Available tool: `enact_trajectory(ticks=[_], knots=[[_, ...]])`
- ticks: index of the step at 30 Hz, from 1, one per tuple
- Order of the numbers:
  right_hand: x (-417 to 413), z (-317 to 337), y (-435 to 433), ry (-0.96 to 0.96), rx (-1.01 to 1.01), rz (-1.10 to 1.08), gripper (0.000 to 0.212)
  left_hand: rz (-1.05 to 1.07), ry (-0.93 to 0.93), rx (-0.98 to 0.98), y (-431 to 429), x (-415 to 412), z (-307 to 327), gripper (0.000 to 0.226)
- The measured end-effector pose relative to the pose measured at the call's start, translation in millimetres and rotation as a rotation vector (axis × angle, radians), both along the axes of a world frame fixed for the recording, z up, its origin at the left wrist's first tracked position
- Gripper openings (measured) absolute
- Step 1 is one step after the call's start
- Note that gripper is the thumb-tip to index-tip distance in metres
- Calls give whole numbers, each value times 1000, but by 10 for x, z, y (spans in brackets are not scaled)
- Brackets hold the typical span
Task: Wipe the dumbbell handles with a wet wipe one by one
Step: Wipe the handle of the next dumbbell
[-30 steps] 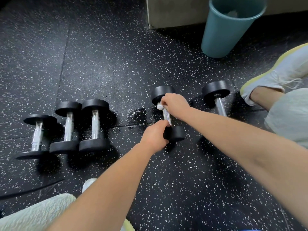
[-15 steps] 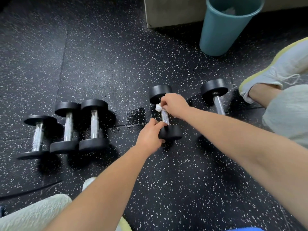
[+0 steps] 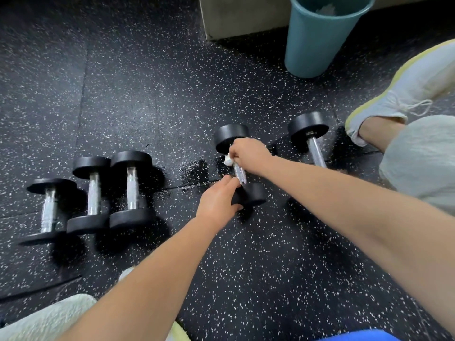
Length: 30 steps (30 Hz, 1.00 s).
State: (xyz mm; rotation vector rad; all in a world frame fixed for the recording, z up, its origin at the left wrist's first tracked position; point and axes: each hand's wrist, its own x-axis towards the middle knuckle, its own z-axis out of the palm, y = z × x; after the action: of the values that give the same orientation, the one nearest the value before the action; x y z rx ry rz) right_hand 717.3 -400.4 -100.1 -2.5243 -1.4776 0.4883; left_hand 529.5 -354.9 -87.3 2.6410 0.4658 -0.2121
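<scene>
Gripping dumbbell (image 3: 231, 137): left hand (image 3: 216, 203) at end, right hand (image 3: 249, 153) seemingly clutching wipe (image 3: 228, 160).

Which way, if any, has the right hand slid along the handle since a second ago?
No. The right hand still sits right by the dumbbell's far weight.

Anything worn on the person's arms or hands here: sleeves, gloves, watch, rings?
The left hand and right hand are ungloved; the left forearm and right forearm are bare to the frame edge. No sleeve, watch, band or ring in view.
</scene>
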Motion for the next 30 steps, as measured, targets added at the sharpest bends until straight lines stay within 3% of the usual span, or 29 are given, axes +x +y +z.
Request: enact_trajectory(ticks=[3, 10, 17, 24, 30], knots=[[-22, -38, -43, -48, -17, -49, 20, 10, 0, -41, -42, 15, -25, 55], [-101, 64, -271, 43, -176, 163, 14, -22, -5, -92, -79, 115, -12, 63], [4, 52, -30, -156, -80, 12, 19, -16, 6, -85, -105, 131, -34, 60], [-188, 20, -284, -135, -152, 110, 10, -23, 7, -78, -108, 136, -8, 61], [52, 46, -17, -199, -98, 30, 17, -63, 37, -64, -142, 169, 30, 63]])
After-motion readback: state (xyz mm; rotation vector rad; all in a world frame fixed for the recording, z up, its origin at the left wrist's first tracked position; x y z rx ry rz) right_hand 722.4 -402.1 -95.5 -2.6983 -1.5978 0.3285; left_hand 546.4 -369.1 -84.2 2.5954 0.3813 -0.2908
